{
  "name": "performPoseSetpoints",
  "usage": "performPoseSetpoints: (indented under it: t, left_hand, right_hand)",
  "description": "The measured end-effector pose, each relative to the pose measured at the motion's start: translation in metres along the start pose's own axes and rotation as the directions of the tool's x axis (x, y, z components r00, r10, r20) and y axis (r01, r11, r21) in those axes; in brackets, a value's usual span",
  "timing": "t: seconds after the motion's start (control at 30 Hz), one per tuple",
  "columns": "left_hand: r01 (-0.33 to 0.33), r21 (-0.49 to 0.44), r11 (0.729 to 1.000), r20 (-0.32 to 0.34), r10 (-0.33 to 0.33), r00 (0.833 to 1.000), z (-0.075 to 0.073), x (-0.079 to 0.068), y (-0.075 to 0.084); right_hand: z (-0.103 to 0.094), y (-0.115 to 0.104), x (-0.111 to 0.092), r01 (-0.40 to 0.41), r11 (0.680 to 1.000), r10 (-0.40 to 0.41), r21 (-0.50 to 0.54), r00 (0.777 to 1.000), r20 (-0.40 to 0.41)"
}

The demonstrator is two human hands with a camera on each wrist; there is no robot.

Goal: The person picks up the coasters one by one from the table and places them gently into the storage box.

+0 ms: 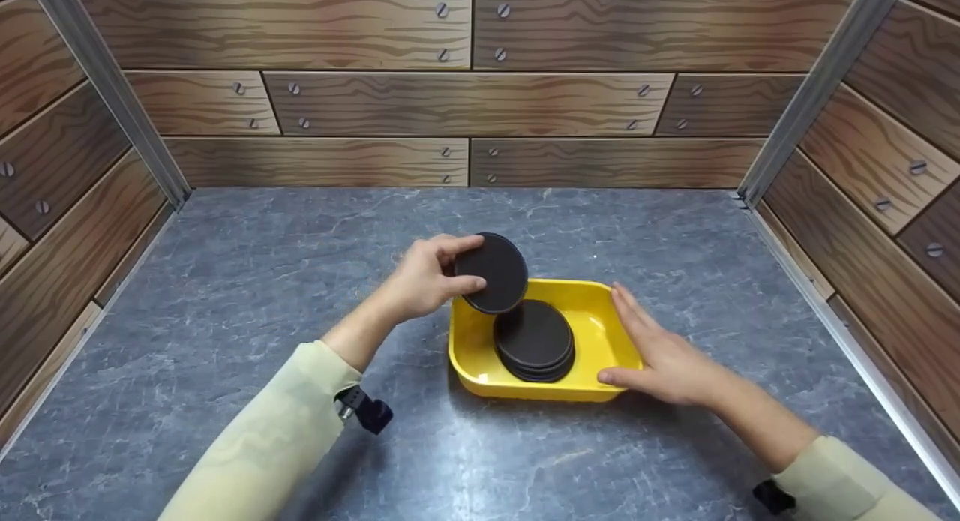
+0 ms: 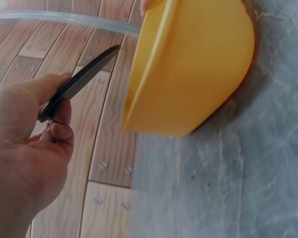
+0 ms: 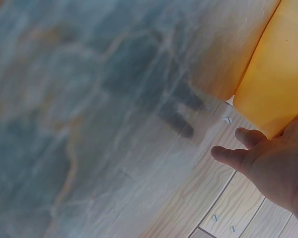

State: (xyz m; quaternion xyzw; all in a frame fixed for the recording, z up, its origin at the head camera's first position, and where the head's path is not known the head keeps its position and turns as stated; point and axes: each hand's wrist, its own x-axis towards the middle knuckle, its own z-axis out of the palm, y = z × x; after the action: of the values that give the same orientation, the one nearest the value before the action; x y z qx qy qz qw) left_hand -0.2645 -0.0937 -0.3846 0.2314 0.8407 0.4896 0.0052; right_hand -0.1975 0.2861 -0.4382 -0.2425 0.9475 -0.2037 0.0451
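Note:
My left hand (image 1: 427, 281) pinches a thin black round coaster (image 1: 495, 273) between thumb and fingers, tilted above the left back part of a yellow tray (image 1: 600, 296). Edge-on in the left wrist view, that coaster (image 2: 82, 82) shows a stitched-looking rim. Inside the tray, left of its middle, lies a stack of similar black coasters (image 1: 534, 337). At the tray's right side rests my right hand (image 1: 667, 360), its fingers stretched along the rim and its thumb at the front right corner. The right wrist view shows straight fingers (image 3: 231, 157) beside the yellow wall.
The tray stands on a grey marbled tabletop (image 1: 300, 446). Wood-plank-patterned panels (image 1: 375, 101) enclose the back and both sides, with metal posts (image 1: 817, 94) at the back corners. A dark wrist camera (image 1: 371, 414) sticks out below the left sleeve.

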Motion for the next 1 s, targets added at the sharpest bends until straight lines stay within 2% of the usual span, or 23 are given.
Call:
performPoseSetpoints:
  t: [0.17, 0.37, 0.53, 0.73, 1.0]
  left_hand:
    - [-0.026, -0.002, 1.0, 0.027, 0.026, 0.999, 0.015, 0.003, 0.0]
    - [-0.032, 0.017, 0.999, 0.066, 0.03, 0.997, 0.03, 0.006, 0.0]
    - [-0.024, -0.005, 1.0, 0.103, 0.025, 0.994, 0.042, 0.006, 0.0]
    - [-0.002, -0.018, 1.0, 0.146, 0.005, 0.989, 0.049, 0.006, 0.0]
    - [0.028, 0.004, 1.0, 0.166, -0.029, 0.986, 0.055, 0.005, 0.001]
  right_hand:
    - [0.0, 0.0, 0.0, -0.013, 1.0, 0.013, 0.002, 1.0, 0.01]
    - [0.0, -0.001, 0.0, -0.017, 1.0, 0.017, 0.003, 1.0, 0.014]
    - [0.0, -0.001, -0.001, -0.011, 1.0, 0.011, 0.0, 1.0, 0.01]
    - [-0.001, -0.001, -0.001, -0.008, 1.0, 0.008, 0.001, 1.0, 0.011]
    - [-0.002, -0.003, -0.003, -0.004, 1.0, 0.004, 0.001, 1.0, 0.011]
